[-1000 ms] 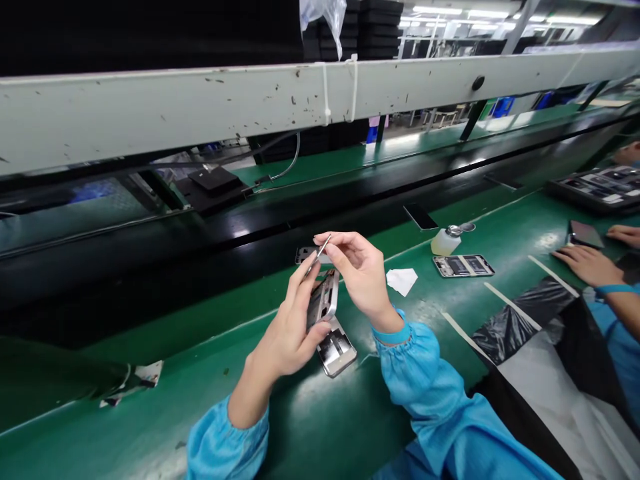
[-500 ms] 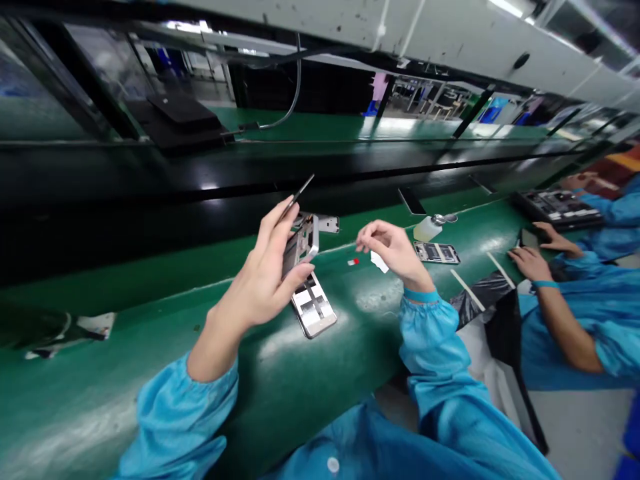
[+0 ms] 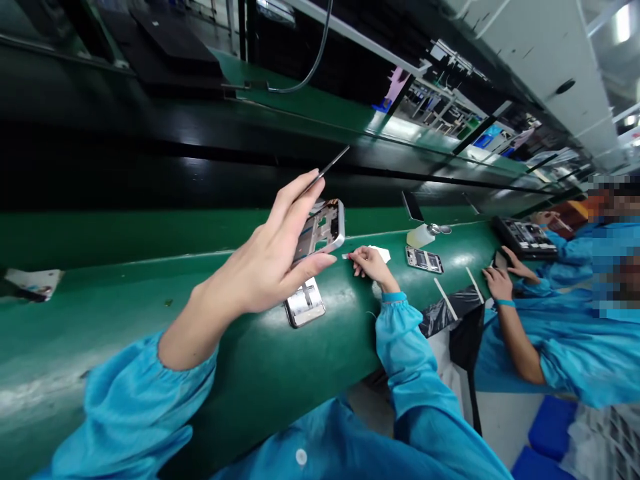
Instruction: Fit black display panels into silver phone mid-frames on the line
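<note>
My left hand (image 3: pixel 273 257) is raised over the green bench and grips a silver phone frame (image 3: pixel 323 230), with thin tweezers (image 3: pixel 327 167) sticking up between its fingers. Below it a second silver phone frame (image 3: pixel 305 302) lies flat on the bench. My right hand (image 3: pixel 367 263) rests on the bench farther out, fingers pinched at a tiny pale piece (image 3: pixel 346 256) next to a white wipe (image 3: pixel 381 253). Both arms wear blue sleeves.
A small solvent bottle (image 3: pixel 420 235) and an opened phone (image 3: pixel 424 260) lie beyond my right hand. A co-worker in blue sits at the right, hands (image 3: pixel 497 280) near a black tray of phones (image 3: pixel 525 239). A dark conveyor (image 3: pixel 150 167) runs behind the bench.
My head has tilted and turned right. My right hand left the tweezers and phone frame and went down to the bench by the wipe. My left hand kept the frame and tweezers, lifting slightly.
</note>
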### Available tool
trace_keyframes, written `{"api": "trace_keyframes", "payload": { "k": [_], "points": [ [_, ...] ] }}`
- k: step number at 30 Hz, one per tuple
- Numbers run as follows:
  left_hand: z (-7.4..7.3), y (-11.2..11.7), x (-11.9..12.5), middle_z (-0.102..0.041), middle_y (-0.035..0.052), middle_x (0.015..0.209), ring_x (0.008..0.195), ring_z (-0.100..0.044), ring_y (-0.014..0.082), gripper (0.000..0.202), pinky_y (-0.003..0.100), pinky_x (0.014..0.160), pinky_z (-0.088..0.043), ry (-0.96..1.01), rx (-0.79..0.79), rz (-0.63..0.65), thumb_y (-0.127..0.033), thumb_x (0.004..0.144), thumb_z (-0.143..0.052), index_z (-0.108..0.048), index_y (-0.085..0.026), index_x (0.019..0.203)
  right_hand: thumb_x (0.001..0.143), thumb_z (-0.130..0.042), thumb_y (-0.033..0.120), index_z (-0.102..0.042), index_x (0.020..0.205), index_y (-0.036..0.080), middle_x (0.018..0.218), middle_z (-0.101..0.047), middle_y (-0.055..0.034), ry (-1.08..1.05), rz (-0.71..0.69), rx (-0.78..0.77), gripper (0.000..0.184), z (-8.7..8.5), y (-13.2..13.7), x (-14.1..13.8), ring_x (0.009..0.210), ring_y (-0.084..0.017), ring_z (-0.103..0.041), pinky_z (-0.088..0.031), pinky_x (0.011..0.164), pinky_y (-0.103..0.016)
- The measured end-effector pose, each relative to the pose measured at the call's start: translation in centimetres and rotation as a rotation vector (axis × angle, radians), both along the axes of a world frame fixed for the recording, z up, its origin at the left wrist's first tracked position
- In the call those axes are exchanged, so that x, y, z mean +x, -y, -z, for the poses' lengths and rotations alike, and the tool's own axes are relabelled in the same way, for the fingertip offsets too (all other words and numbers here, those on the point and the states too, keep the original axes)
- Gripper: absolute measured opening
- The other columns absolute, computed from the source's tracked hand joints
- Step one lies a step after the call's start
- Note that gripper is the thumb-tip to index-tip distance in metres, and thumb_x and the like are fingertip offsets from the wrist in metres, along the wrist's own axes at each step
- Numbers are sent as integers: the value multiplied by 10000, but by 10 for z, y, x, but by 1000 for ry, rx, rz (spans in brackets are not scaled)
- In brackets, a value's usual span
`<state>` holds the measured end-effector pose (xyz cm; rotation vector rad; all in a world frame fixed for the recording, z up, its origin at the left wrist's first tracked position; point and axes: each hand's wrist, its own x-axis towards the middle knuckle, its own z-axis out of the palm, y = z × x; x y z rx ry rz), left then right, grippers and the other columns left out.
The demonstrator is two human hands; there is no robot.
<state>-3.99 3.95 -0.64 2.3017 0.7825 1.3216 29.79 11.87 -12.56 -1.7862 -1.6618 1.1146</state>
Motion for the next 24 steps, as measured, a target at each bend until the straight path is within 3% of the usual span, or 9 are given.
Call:
{"api": "trace_keyframes", "payload": {
  "k": [4,7,11,15,18,21,24],
  "points": [
    [0,1,2,-184,196,1899,1706,-326,494,950,631,1288,-516,13,-43,5,-633,1101,-623,-174,-273,1857,1066,-675,466,-545,879,232,603,-647,39,187,26,23,327,0,3,-8,480,-147,-669,-471,471,-202],
    [3,-1,2,-195,195,1897,1691,-351,499,939,650,1300,-497,58,-62,5,-664,1095,-619,-220,-270,1848,1099,-655,371,-594,942,220,714,-715,-9,367,68,66,226,-2,9,-18,662,-199,-753,-539,657,-260],
    [5,-4,0,-252,188,1879,1647,-426,507,909,677,1254,-536,141,-87,14,-708,1086,-607,-290,-290,1828,1115,-695,445,-652,1083,195,1012,-797,-148,560,147,115,256,-4,19,-36,1022,-323,-792,-530,860,-359],
    [2,-3,-4,-266,213,1866,1531,-571,473,895,611,1155,-624,165,-67,28,-713,1092,-577,-291,-298,1832,1176,-582,399,-679,1119,164,1076,-792,-202,601,202,136,260,-11,26,-51,1067,-345,-772,-499,905,-385],
    [-3,2,-6,-427,197,1763,1252,-761,380,791,568,1046,-684,271,-124,20,-665,1100,-585,-377,-372,1804,1165,-611,354,-697,1105,166,1073,-798,-161,533,199,188,215,-33,21,-60,1054,-301,-766,-500,917,-349],
    [-12,10,-6,-744,135,1440,1087,-815,386,709,593,868,-736,434,-333,50,-650,1052,-655,-526,-443,1717,1187,-580,435,-718,1156,197,1091,-802,-67,368,135,288,278,-67,11,-76,1033,-200,-758,-528,927,-267],
    [-21,15,-6,-855,86,1204,960,-846,413,666,609,671,-748,535,-483,91,-759,1066,-515,-594,-464,1657,1237,-384,486,-717,1273,194,1157,-790,-68,-191,-136,362,444,-102,5,-102,1023,-179,-750,-592,880,-268]
  ]
}}
